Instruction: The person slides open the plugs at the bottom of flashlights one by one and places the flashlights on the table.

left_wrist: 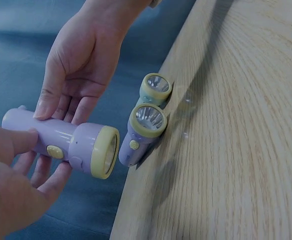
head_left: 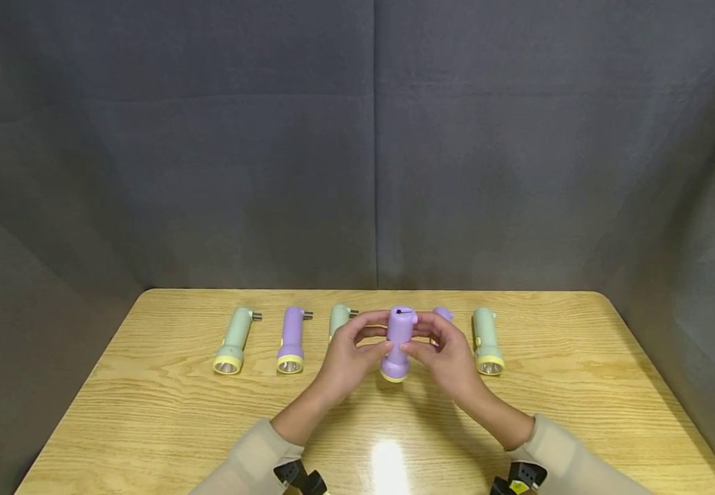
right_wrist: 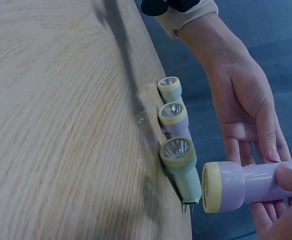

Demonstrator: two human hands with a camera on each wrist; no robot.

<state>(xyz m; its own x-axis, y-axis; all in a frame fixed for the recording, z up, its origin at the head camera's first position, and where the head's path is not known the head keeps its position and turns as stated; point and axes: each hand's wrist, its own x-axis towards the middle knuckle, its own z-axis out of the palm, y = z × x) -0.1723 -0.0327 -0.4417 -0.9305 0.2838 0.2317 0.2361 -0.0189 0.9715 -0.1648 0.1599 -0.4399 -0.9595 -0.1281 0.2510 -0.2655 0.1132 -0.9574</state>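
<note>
A purple flashlight (head_left: 400,333) with a pale yellow lens ring is held up over the table in the head view, its lens end low and toward the person. My left hand (head_left: 346,359) pinches it from the left, thumb on the near side of the barrel and fingers behind. From the other side my right hand (head_left: 453,356) grips the same barrel in a mirrored way. A yellow switch (left_wrist: 55,151) shows on the flashlight's side in the left wrist view. On its tail end, a dark slot (head_left: 403,312) is visible.
Left on the wooden table (head_left: 166,412) lie a green flashlight (head_left: 235,338), a purple one (head_left: 292,337) and another green one (head_left: 339,317), metal prongs out. Right lie a purple flashlight (head_left: 443,313), mostly hidden by my hand, and a green one (head_left: 486,337). Grey curtains (head_left: 258,172) stand behind.
</note>
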